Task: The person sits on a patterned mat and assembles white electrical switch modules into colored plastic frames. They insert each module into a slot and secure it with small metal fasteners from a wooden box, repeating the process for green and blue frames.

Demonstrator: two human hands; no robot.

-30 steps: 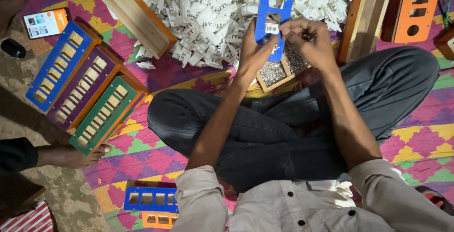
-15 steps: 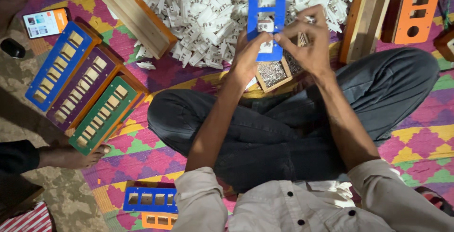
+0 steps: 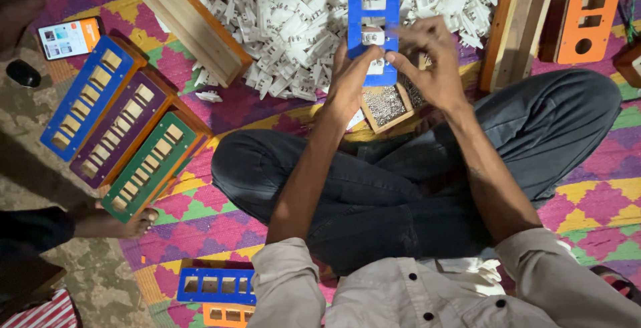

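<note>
Blue frame (image 3: 374, 7) — pile (image 3: 280, 21) crowds edges.

Blue slotted plate (image 3: 373, 14), upright, white sockets inserted

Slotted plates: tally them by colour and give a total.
Blue: 3, one in the left hand and right hand, one at left, one by the shirt
Orange: 2
Purple: 1
Green: 1
Total: 7
</note>
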